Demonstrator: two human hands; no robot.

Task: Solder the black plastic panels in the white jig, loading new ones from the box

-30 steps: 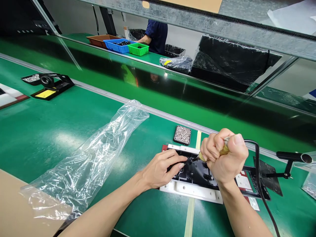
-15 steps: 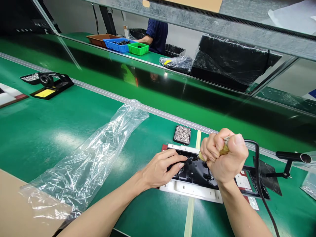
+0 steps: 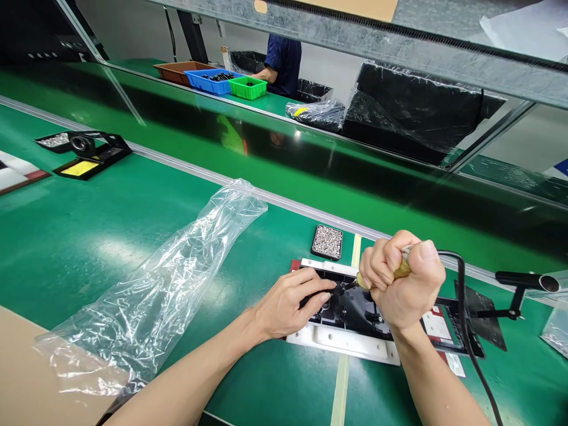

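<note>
Black plastic part (image 3: 355, 307) in white fixture (image 3: 341, 343), flat.

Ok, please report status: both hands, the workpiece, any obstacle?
Right hand fisted on corded tool, tip at black part. Left hand pressing the part. Plastic bag lies left, apart.

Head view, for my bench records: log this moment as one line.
left hand: fingers pressing black part | right hand: fist around corded tool, tip at part | white fixture underneath | screw tray behind
</note>
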